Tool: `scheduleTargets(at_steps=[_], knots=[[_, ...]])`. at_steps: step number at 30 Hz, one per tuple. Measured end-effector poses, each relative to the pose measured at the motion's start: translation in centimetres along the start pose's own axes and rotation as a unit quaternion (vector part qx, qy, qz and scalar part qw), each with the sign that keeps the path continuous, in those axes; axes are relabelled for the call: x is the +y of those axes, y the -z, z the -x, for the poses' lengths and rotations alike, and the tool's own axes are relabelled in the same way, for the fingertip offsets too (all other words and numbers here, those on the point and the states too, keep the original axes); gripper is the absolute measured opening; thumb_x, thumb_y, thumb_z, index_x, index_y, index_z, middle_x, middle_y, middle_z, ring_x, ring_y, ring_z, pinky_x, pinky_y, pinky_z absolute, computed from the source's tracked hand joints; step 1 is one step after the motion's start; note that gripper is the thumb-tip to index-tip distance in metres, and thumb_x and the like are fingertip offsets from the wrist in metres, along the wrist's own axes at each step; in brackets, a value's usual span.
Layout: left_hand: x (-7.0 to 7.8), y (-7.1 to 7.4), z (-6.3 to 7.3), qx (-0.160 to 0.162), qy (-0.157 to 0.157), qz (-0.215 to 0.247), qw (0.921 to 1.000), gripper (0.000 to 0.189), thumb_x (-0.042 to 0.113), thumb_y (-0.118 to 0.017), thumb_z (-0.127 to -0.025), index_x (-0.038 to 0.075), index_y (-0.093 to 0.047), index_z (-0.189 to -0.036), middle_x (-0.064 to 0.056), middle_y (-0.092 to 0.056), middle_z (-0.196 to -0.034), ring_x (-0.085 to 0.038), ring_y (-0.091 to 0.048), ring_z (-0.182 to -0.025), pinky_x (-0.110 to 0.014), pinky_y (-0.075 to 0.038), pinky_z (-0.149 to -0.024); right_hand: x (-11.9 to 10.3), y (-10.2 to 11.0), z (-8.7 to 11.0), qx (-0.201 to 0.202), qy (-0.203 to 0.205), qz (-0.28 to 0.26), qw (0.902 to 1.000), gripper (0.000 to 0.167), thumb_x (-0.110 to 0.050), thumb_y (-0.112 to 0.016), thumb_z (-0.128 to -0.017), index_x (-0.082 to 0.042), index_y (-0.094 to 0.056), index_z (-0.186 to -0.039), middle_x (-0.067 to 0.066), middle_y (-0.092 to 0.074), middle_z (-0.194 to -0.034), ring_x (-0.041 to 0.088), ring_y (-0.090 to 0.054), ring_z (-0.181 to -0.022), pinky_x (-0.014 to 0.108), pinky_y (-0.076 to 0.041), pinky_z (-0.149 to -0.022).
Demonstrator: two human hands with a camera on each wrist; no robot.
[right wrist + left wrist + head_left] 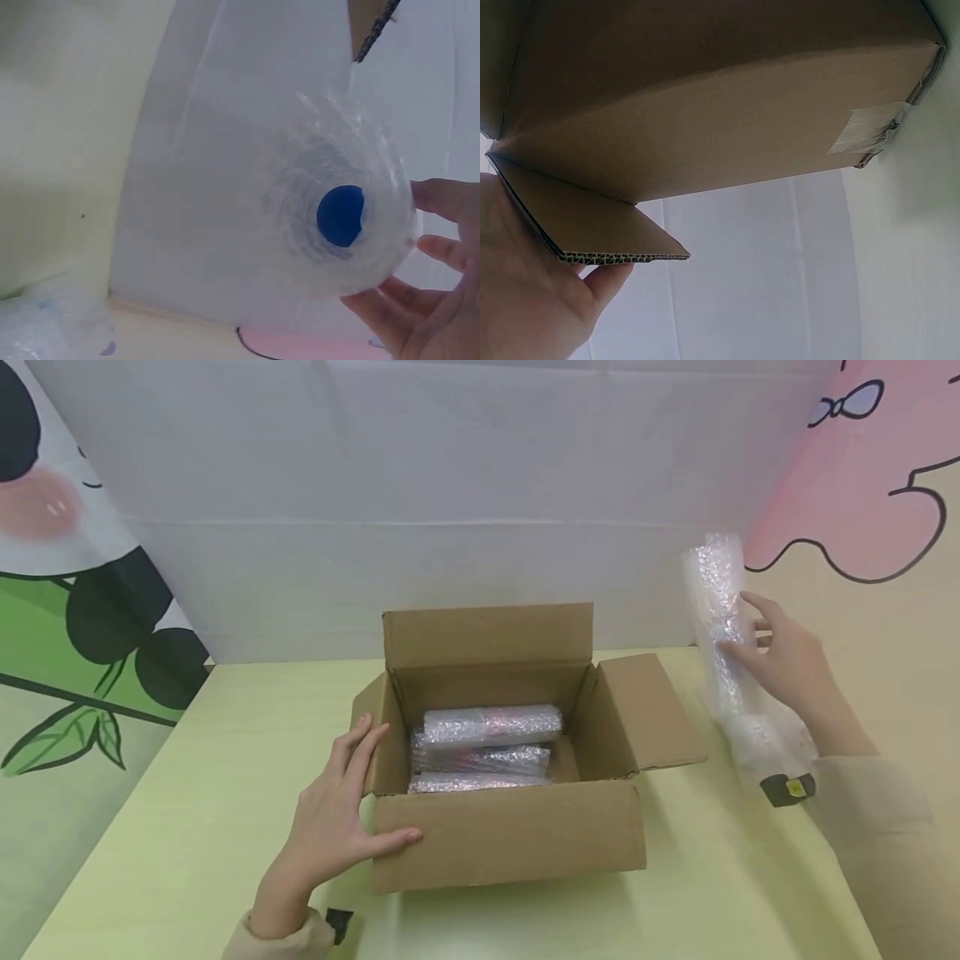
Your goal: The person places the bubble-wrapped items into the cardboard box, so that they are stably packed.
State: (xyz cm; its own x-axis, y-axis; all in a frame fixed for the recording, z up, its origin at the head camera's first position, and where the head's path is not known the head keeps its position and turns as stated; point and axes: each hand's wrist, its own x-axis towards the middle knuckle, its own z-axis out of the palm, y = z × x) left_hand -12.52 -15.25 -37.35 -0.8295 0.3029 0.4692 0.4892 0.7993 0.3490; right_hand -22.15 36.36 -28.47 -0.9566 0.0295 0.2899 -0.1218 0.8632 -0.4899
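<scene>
In the head view, my left hand (330, 818) grips the front left corner of an open cardboard box (510, 835). Its fingers lie over the left flap and its thumb on the front flap. The left wrist view shows that flap (592, 214) against the hand. My right hand (787, 656) holds a long bubble-wrapped roll (716, 610) upright, to the right of the box. Seen end-on in the right wrist view, the roll has a blue round end (341, 216) inside the wrap. Several bubble-wrapped bundles (491, 725) lie flat inside the box.
Crumpled bubble wrap (757, 739) lies on the pale yellow table (187, 827) near my right wrist. The box's right flap (652, 714) sticks outward. Behind the table stands a white wall covering (465, 485), with printed cartoon panels at both sides.
</scene>
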Motion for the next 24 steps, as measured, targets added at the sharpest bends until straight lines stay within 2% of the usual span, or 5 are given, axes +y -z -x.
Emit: scheduleTargets(at_steps=[7, 12, 15, 19, 24], knots=[[-0.1, 0.0, 0.0, -0.001, 0.001, 0.005, 1.0000, 0.118, 0.063, -0.081, -0.057, 0.017, -0.029, -0.152, -0.012, -0.030, -0.155, -0.010, -0.047, -0.070, -0.019, -0.032, -0.048, -5.3, 1.4, 0.7, 0.037, 0.070, 0.007, 0.9968, 0.072, -0.025, -0.065, -0.092, -0.025, -0.028, -0.154, 0.022, -0.043, -0.148, 0.050, -0.055, -0.113, 0.063, -0.042, -0.081], [-0.1, -0.1, 0.0, 0.003, -0.004, 0.006, 1.0000, 0.117, 0.065, -0.080, -0.057, 0.016, -0.030, -0.151, -0.012, -0.030, -0.155, -0.008, -0.043, -0.068, -0.019, -0.032, -0.047, -8.9, 1.5, 1.4, 0.062, 0.135, 0.017, 0.9888, 0.072, -0.016, -0.069, -0.088, -0.022, -0.035, -0.151, 0.023, -0.050, -0.141, 0.046, -0.060, -0.106, 0.059, -0.043, -0.081], [-0.1, -0.2, 0.0, 0.003, -0.003, 0.005, 1.0000, 0.118, 0.066, -0.079, -0.057, 0.017, -0.030, -0.152, -0.012, -0.030, -0.155, -0.008, -0.042, -0.067, -0.019, -0.032, -0.047, -10.9, 1.3, 1.8, 0.071, 0.179, 0.022, 0.9810, 0.072, -0.011, -0.073, -0.085, -0.020, -0.040, -0.148, 0.023, -0.057, -0.130, 0.042, -0.062, -0.102, 0.038, -0.050, -0.074], [-0.2, -0.2, 0.0, 0.005, -0.001, 0.005, 1.0000, 0.118, 0.066, -0.080, -0.057, 0.017, -0.030, -0.152, -0.012, -0.030, -0.155, -0.009, -0.043, -0.068, -0.019, -0.032, -0.047, -13.3, 0.8, 1.9, 0.065, 0.255, 0.034, 0.9642, 0.072, -0.010, -0.076, -0.081, -0.018, -0.045, -0.145, 0.018, -0.061, -0.127, 0.034, -0.063, -0.099, 0.020, -0.047, -0.060], [-0.3, -0.3, 0.1, 0.007, -0.003, 0.008, 0.9999, 0.118, 0.066, -0.079, -0.057, 0.017, -0.030, -0.152, -0.012, -0.030, -0.155, -0.010, -0.045, -0.069, -0.019, -0.032, -0.047, -15.5, -0.5, 1.5, 0.021, 0.356, 0.051, 0.9328, 0.068, -0.012, -0.078, -0.081, -0.018, -0.048, -0.142, 0.009, -0.064, -0.120, 0.021, -0.062, -0.081, 0.033, -0.049, -0.060]])
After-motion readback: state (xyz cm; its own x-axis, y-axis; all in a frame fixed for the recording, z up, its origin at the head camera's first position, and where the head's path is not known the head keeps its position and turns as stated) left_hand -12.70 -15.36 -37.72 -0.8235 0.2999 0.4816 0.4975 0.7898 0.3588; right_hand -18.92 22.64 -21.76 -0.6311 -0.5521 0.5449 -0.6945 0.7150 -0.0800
